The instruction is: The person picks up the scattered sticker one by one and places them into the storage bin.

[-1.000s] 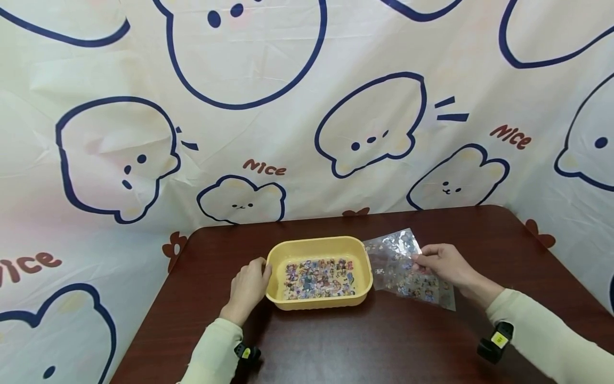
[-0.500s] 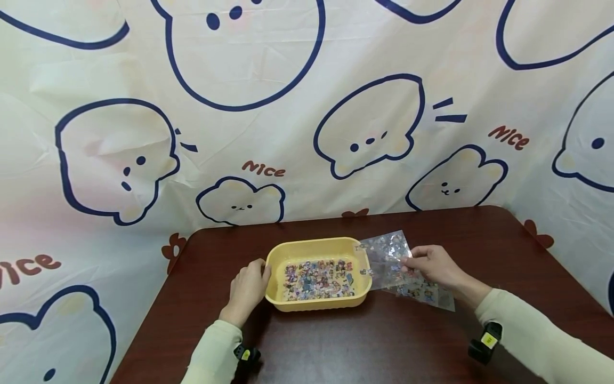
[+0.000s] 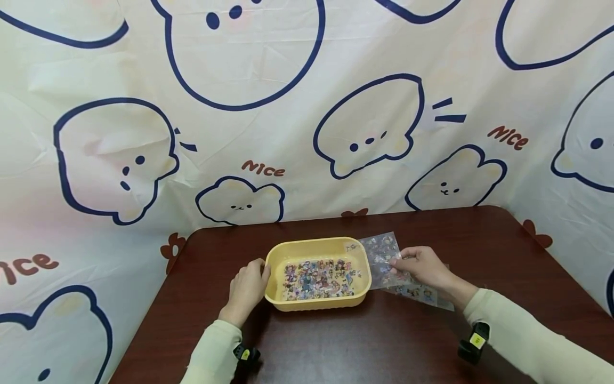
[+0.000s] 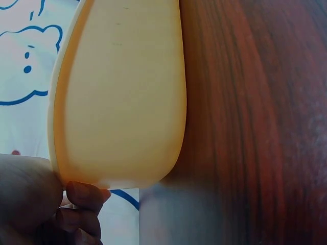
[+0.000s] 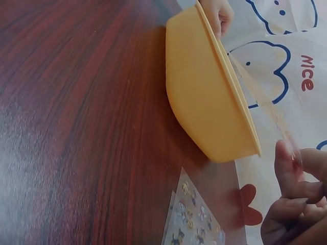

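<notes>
A yellow basin (image 3: 317, 305) stands on the table with colourful stickers (image 3: 318, 278) lying on its bottom. My left hand (image 3: 247, 290) grips the basin's left end; in the left wrist view the thumb and fingers (image 4: 84, 196) pinch its rim. Between thumb and fingers, my right hand (image 3: 427, 269) pinches a clear sticker sheet (image 3: 382, 256), whose left part reaches over the basin's right rim. Below that hand, more sticker sheets (image 3: 422, 293) lie on the table, also seen in the right wrist view as clear sheets (image 5: 196, 214) beside the basin (image 5: 204, 87).
The dark red-brown table (image 3: 307, 346) extends in front of the basin and to both sides. Behind it hangs a pale cloth (image 3: 297, 133) printed with blue cartoon outlines. A dark band with a yellow label sits on each wrist.
My right hand has moved left, carrying the clear sheet from beside the basin to over its right rim. The sheets left on the table show apart from it. My left hand has stayed in place.
</notes>
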Demonstrator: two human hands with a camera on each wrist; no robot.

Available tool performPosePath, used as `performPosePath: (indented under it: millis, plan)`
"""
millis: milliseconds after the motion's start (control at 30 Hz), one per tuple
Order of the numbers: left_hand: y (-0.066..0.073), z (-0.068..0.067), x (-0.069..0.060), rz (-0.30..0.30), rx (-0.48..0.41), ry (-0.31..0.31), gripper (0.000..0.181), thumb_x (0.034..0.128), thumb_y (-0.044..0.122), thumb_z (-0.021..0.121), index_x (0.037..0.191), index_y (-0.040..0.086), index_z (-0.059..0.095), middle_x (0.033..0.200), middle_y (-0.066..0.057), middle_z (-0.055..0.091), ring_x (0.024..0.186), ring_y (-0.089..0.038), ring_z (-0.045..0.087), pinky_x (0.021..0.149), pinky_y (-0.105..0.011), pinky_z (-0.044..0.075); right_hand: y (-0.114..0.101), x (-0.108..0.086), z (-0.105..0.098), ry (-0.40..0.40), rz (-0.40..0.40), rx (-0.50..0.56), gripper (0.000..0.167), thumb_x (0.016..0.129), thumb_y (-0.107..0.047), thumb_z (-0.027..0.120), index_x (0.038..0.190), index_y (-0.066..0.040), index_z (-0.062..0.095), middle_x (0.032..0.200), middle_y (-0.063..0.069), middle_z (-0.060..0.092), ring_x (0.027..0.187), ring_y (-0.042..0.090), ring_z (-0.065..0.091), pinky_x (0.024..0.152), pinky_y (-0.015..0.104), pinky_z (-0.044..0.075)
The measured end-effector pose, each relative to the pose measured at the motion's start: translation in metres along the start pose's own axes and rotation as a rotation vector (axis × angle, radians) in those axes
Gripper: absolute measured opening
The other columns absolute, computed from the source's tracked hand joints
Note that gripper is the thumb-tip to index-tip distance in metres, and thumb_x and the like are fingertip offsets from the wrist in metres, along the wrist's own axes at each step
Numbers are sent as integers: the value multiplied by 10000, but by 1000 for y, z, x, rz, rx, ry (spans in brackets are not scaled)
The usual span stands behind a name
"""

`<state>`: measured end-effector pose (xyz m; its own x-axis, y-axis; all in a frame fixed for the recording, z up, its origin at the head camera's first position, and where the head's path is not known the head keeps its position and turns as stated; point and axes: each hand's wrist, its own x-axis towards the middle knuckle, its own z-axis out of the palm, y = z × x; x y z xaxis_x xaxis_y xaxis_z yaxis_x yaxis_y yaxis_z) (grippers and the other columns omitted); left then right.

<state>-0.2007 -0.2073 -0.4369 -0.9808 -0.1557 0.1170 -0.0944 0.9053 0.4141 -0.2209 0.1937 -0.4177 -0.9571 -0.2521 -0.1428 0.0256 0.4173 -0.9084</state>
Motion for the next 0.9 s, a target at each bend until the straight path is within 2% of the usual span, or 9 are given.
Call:
performPosePath:
  millis: [400,500,733,833,900]
  plan:
    - [-2,1,1,11,-1,4,301,1019,264,568,1158,31,698,964,-183,748,709,-288,680,603,-464,503,-2,6,13,-34,-24,37,252,971,-237,673,982,14,660,670,-74,717,433,33,292,449,209,293]
    - [-2,1,0,11,-2,4,296,1019,259,569,1152,29,699,958,-182,747,705,-287,677,603,-464,502,-3,7,16,-33,-21,30,247,969,-235,672,986,11,666,633,-84,683,439,40,301,454,212,297]
    - [-2,1,-1,11,-7,12,303,1017,262,571,1154,24,699,979,-192,748,735,-310,692,622,-484,512,-6,11,26,-17,10,-10,268,961,-274,687,1000,-8,679,519,-80,469,446,72,318,448,228,300]
    - [-2,1,-1,12,-7,14,297,1016,261,573,1146,26,700,971,-189,747,731,-308,690,619,-484,510,-9,12,29,-22,8,-10,255,959,-270,689,971,-15,671,507,-77,433,436,76,313,440,227,295]
    - [-2,0,-1,15,-9,12,294,1017,259,572,1143,26,701,962,-186,747,722,-302,686,612,-478,507,-11,13,30,-25,3,-13,239,960,-259,687,944,-21,667,518,-75,476,442,79,323,443,229,297]
